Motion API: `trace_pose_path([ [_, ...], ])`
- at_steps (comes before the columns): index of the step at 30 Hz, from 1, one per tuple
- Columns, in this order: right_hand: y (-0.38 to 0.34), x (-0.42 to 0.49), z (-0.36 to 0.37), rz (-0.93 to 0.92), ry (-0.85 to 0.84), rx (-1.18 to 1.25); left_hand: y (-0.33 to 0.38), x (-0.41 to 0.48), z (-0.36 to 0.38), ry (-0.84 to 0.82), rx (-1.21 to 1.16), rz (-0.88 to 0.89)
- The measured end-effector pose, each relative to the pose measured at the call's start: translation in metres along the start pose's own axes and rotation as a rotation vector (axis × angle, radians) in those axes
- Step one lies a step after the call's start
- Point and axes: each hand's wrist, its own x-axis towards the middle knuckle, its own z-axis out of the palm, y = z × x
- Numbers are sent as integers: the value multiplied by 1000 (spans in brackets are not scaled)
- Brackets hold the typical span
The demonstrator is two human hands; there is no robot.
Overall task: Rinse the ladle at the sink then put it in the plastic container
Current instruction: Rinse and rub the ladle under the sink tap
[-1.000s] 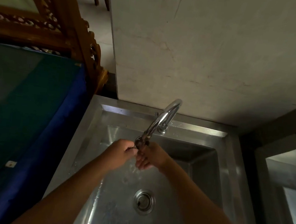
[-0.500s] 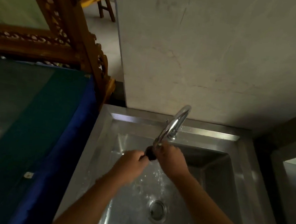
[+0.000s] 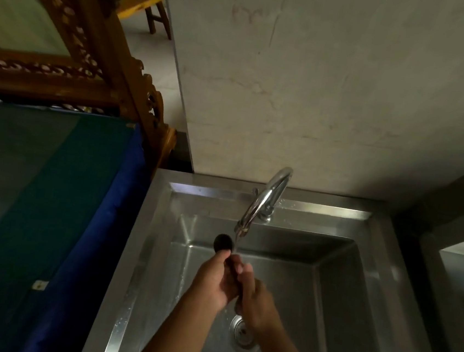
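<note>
Both hands are wrapped around the same thing here: the left hand (image 3: pixel 215 281) is curled shut on the upper part of the ladle's handle, thumb up near the bowl, and the right hand (image 3: pixel 257 304) is closed on the lower stretch of the handle just behind it, the two hands touching each other. The ladle (image 3: pixel 223 243) itself is dark, and only its rounded bowl really shows, poking up out of the left fist and pointing toward the back of the basin; the handle is mostly buried in the fingers so I can't say much about it. The bowl sits just beside the tip of the faucet (image 3: pixel 262 204), a bit to its left, and a thin stream of water seems to be coming down right next to it and onto the hands, so it looks like the handle end is getting the water at this moment more than the bowl. All of this is over the middle of the steel sink (image 3: pixel 335 301), with the drain (image 3: pixel 244 334) partly hidden under the right wrist. Progress-wise I'd call it mid-rinse: ladle is at the sink and getting wet, but nothing's been put away. The plastic container isn't anywhere in view, so that whole second half is still to do.
</note>
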Motion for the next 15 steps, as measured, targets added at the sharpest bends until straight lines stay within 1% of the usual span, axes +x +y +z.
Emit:
trace_pose_path([
  [2,5,5,-14,-27,-56,-25,5,1,-2,-49,98,-20],
  [4,9,12,-28,-59,-115,-80,10,-1,0,-73,205,15],
  [6,8,20,-43,-86,-168,-241,16,-1,6,-99,334,92],
  [7,6,25,-51,-87,-191,-325,19,-2,8,-84,435,142],
  [9,-1,34,-72,-91,-267,-468,26,-5,11,-44,715,256],
  [13,-33,41,-103,-100,-444,-742,47,-6,10,-36,1418,455],
  [15,-53,42,-109,-132,-502,-861,56,-5,10,2,1742,624],
])
